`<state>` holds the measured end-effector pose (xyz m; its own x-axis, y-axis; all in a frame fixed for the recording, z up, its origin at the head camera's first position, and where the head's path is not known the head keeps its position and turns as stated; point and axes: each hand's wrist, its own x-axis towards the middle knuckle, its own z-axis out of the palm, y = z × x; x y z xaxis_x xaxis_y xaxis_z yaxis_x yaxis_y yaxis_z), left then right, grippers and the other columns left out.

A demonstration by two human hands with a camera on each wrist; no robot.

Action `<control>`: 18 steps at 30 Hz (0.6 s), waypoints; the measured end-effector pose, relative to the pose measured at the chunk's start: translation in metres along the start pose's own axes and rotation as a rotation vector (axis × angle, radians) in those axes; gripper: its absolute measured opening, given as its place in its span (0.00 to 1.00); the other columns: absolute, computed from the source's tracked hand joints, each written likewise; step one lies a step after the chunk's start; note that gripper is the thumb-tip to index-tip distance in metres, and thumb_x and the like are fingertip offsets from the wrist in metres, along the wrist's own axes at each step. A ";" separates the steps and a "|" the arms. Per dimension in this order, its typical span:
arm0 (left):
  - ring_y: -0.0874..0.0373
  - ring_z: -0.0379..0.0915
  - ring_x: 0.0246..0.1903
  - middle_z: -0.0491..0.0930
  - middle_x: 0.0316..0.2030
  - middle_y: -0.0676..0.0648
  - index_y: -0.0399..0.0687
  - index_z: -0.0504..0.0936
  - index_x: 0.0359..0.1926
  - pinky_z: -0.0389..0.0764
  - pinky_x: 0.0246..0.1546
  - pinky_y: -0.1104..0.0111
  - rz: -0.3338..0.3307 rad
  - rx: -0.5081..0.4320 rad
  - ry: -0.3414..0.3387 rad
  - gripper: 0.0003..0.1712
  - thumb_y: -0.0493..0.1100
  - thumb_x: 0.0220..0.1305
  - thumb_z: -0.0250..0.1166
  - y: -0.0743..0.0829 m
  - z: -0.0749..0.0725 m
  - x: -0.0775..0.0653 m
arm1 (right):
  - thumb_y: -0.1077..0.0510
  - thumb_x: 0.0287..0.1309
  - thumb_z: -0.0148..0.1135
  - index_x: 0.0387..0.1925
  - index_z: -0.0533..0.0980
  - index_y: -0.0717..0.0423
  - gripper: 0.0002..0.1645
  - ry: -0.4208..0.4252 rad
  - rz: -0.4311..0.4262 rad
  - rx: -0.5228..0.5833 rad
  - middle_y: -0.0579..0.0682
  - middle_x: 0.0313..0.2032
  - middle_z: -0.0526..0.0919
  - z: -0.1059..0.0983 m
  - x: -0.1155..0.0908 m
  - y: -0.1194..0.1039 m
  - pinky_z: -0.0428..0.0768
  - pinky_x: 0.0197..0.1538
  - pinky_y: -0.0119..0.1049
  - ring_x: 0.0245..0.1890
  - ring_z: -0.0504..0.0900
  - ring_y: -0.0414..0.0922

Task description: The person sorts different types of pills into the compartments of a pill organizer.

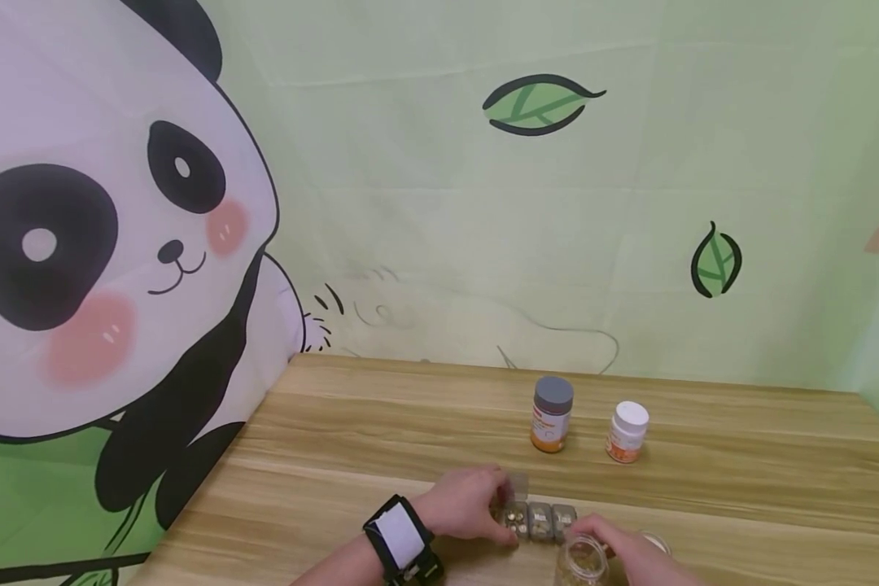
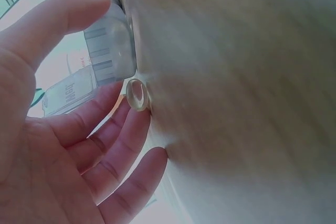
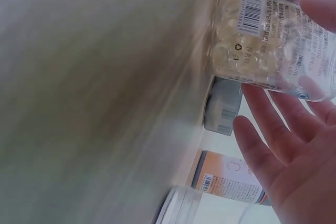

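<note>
A grey translucent pill organizer (image 1: 540, 521) lies on the table, softgels visible in its uncovered left compartment. One flap lid (image 1: 517, 487) is raised. My left hand (image 1: 465, 505) grips the organizer's left end, thumb in front and fingers at the raised lid. Beside those fingertips, in the left wrist view, is a clear oval softgel (image 2: 137, 95). My right hand (image 1: 623, 549) holds an uncapped clear jar (image 1: 584, 561) around its upper part, just right of the organizer. The right wrist view shows pale softgels inside the jar, its base at the table and a printed label on its side.
Behind the organizer stand a grey-capped bottle (image 1: 553, 415) and a smaller white-capped bottle (image 1: 627, 433). A round lid (image 1: 658, 541) lies beyond my right hand. A panda-printed cloth (image 1: 425, 203) hangs along the table's back and left side. My left wrist carries a strapped device (image 1: 401, 537).
</note>
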<state>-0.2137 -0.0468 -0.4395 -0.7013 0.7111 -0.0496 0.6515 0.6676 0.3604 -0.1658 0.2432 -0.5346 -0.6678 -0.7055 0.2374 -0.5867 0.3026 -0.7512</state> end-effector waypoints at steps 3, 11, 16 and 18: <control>0.70 0.65 0.26 0.69 0.28 0.62 0.52 0.79 0.39 0.66 0.25 0.77 0.002 0.000 0.000 0.23 0.57 0.46 0.77 0.000 0.000 0.000 | 0.54 0.52 0.73 0.62 0.63 0.44 0.39 0.015 -0.038 -0.014 0.42 0.53 0.77 0.000 0.001 -0.003 0.77 0.47 0.37 0.51 0.77 0.41; 0.71 0.66 0.27 0.70 0.28 0.62 0.52 0.80 0.39 0.67 0.26 0.77 0.009 0.002 0.002 0.23 0.57 0.46 0.77 0.000 -0.001 0.002 | 0.55 0.52 0.73 0.62 0.63 0.42 0.39 0.008 0.008 0.004 0.41 0.53 0.76 -0.003 -0.001 -0.006 0.77 0.46 0.38 0.51 0.76 0.40; 0.70 0.65 0.27 0.71 0.29 0.61 0.50 0.79 0.39 0.67 0.28 0.78 0.042 0.010 0.032 0.26 0.57 0.43 0.78 0.000 0.000 -0.001 | 0.52 0.55 0.71 0.66 0.62 0.42 0.40 0.000 0.053 -0.024 0.43 0.58 0.74 -0.003 -0.003 -0.006 0.76 0.48 0.40 0.54 0.75 0.43; 0.70 0.67 0.30 0.73 0.32 0.59 0.48 0.78 0.44 0.69 0.31 0.78 0.046 -0.012 0.038 0.31 0.57 0.42 0.79 -0.001 -0.001 -0.005 | 0.52 0.56 0.70 0.67 0.62 0.42 0.40 0.001 0.079 -0.027 0.43 0.58 0.74 -0.005 -0.006 -0.010 0.75 0.48 0.41 0.54 0.75 0.43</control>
<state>-0.2110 -0.0514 -0.4384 -0.6815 0.7318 0.0024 0.6796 0.6317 0.3729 -0.1580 0.2471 -0.5253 -0.7130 -0.6782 0.1781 -0.5440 0.3747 -0.7507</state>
